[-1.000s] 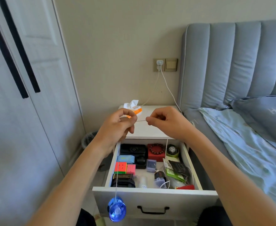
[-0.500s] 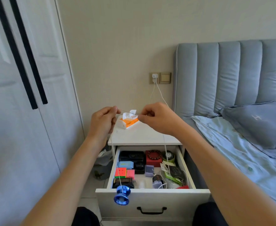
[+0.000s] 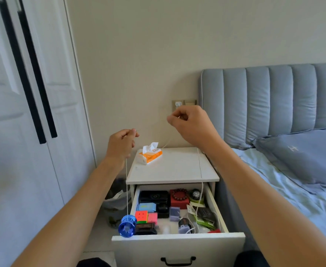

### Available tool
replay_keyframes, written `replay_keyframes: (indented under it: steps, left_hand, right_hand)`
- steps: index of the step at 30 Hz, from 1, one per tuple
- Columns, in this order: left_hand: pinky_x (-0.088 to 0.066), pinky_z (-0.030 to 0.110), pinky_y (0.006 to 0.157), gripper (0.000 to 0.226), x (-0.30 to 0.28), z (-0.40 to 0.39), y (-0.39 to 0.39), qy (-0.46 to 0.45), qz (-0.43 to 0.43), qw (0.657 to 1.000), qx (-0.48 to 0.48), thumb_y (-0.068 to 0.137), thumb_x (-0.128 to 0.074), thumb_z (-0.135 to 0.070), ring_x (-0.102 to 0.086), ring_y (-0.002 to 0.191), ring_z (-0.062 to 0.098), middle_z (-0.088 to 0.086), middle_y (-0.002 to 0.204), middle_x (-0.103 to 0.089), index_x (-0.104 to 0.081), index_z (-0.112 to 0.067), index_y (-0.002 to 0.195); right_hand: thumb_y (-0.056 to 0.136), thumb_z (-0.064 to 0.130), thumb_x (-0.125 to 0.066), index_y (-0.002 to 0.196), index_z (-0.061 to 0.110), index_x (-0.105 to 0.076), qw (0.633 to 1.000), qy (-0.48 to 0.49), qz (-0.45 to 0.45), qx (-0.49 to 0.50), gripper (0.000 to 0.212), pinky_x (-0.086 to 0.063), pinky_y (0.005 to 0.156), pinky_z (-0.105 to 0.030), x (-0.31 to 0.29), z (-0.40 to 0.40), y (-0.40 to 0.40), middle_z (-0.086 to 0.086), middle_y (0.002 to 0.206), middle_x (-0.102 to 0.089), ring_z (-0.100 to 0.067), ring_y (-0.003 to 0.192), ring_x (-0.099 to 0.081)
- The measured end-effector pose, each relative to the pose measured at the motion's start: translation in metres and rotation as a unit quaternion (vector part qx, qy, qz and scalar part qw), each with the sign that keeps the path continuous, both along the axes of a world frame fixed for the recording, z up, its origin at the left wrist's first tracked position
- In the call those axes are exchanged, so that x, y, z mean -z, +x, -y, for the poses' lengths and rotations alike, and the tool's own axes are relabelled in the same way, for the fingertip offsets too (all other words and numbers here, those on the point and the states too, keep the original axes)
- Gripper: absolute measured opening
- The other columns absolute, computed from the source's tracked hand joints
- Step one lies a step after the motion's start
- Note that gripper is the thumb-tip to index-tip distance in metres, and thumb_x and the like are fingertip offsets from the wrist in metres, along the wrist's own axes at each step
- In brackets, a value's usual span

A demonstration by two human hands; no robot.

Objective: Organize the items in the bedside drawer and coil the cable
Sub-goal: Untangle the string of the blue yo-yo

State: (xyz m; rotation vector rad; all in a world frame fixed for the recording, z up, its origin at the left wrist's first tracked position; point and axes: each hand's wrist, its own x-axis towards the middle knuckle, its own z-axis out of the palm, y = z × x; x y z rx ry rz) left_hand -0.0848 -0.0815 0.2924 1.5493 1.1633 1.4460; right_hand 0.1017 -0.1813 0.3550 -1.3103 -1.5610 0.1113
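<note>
- String: thin and white, pinched at two places. From the left hand it drops straight down to a blue yo-yo; a faint span runs up and across to the right hand.
- Blue yo-yo: translucent, tilted, hanging in the air at the front left corner of the open drawer, just outside its side wall.
- Left hand: raised beside the nightstand, thumb and forefinger tips closed on the string, other fingers curled under.
- Right hand: higher, in front of the wall socket, fingertips pinched on the string's other part, remaining fingers curled.
- White cable: crosses the nightstand top near its right edge and falls into the drawer among the items at the right.
- Drawer contents: a black case, a red box with beads, a puzzle cube, small packets.
- Tissue pack: orange and white, on the nightstand top at the back left.
- Change from half a second earlier: the hands, then close together at one level, are now spread apart, the right lifted above the left; the yo-yo hangs higher against the drawer.
- Surroundings: wardrobe doors at left, a bed with a grey headboard at right.
</note>
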Motion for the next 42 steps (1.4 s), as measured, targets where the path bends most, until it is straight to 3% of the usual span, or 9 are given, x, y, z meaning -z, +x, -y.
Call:
replay_keyframes:
  steps: [6,16,20,24,28,31,35,39,42]
  left_hand:
    - [-0.03,0.021,0.042,0.026,-0.003,0.006,-0.002,-0.002,-0.006,1.0,0.026,0.102,-0.053,-0.029,-0.037,0.052,0.012,0.003,0.065,-0.049,-0.069,-0.015,0.088]
    - [-0.021,0.02,0.042,0.025,-0.021,0.072,0.001,0.049,-0.029,0.979,0.194,0.099,-0.059,-0.027,-0.029,0.043,0.011,0.002,0.057,-0.046,-0.073,-0.013,0.085]
    - [-0.023,0.018,0.04,0.024,0.016,0.087,0.006,0.023,-0.061,0.974,0.217,0.1,-0.057,-0.023,-0.031,0.04,0.007,0.001,0.054,-0.047,-0.073,-0.009,0.088]
    - [-0.027,0.017,0.04,0.023,0.063,0.095,0.008,-0.021,-0.097,0.967,0.236,0.1,-0.057,-0.024,-0.035,0.042,0.007,0.001,0.054,-0.048,-0.073,-0.012,0.088]
    - [-0.034,0.013,0.045,0.024,0.107,0.101,0.012,-0.047,-0.135,0.954,0.262,0.098,-0.058,-0.024,-0.04,0.045,0.007,-0.001,0.052,-0.051,-0.075,-0.018,0.083]
    - [-0.033,0.01,0.045,0.025,0.134,0.103,0.017,-0.068,-0.155,0.947,0.274,0.099,-0.057,-0.024,-0.041,0.043,0.003,-0.005,0.05,-0.05,-0.074,-0.016,0.082]
    - [-0.03,0.016,0.042,0.027,0.162,0.094,0.017,-0.125,-0.144,0.938,0.289,0.099,-0.058,-0.026,-0.036,0.042,0.009,0.002,0.054,-0.05,-0.075,-0.014,0.081]
    - [-0.033,0.018,0.045,0.024,0.187,0.087,0.013,-0.159,-0.135,0.933,0.295,0.095,-0.062,-0.028,-0.039,0.044,0.009,0.003,0.058,-0.053,-0.076,-0.024,0.076]
    - [-0.041,0.018,0.052,0.02,0.21,0.084,0.009,-0.182,-0.169,0.914,0.321,0.094,-0.064,-0.024,-0.049,0.05,0.008,0.0,0.057,-0.056,-0.075,-0.017,0.078]
  right_hand:
    - [0.09,0.024,-0.064,0.079,0.012,-0.07,1.0,0.0,-0.013,-0.001,0.018,-0.034,0.049,-0.012,-0.01,0.016,-0.007,0.014,0.044,-0.047,-0.001,0.042,-0.043]
    - [0.094,0.022,-0.063,0.09,0.013,-0.071,0.968,-0.233,-0.05,-0.083,0.014,-0.062,0.069,-0.035,0.068,0.066,0.026,-0.002,0.076,-0.075,-0.02,0.066,-0.071]
    - [0.094,0.027,-0.063,0.094,0.023,-0.073,0.961,-0.266,-0.004,-0.082,0.011,-0.059,0.085,-0.037,0.113,0.069,0.035,0.006,0.084,-0.076,-0.012,0.081,-0.072]
    - [0.094,0.028,-0.063,0.108,0.028,-0.071,0.963,-0.259,0.015,-0.075,0.017,-0.054,0.085,-0.024,0.149,0.069,0.038,0.014,0.096,-0.073,0.002,0.089,-0.067]
    - [0.095,0.024,-0.062,0.127,0.026,-0.063,0.946,-0.273,-0.02,-0.175,0.032,-0.052,0.096,-0.028,0.187,0.064,0.027,0.016,0.118,-0.067,0.003,0.11,-0.061]
    - [0.096,0.022,-0.062,0.118,0.021,-0.068,0.936,-0.267,-0.023,-0.227,0.023,-0.053,0.092,-0.027,0.213,0.057,0.015,0.009,0.108,-0.071,-0.004,0.102,-0.066]
    - [0.094,0.024,-0.065,0.091,0.016,-0.077,0.94,-0.267,-0.038,-0.207,0.015,-0.046,0.061,-0.027,0.246,0.045,0.014,0.01,0.073,-0.071,-0.011,0.059,-0.056]
    - [0.091,0.014,-0.063,0.087,0.005,-0.076,0.911,-0.274,-0.198,-0.237,0.017,-0.055,0.074,-0.023,0.264,0.043,0.025,-0.007,0.077,-0.076,-0.016,0.073,-0.071]
    - [0.085,0.015,-0.062,0.079,0.001,-0.074,0.892,-0.243,-0.32,-0.207,0.019,-0.056,0.07,-0.027,0.272,0.041,0.034,-0.015,0.069,-0.072,-0.023,0.067,-0.07]
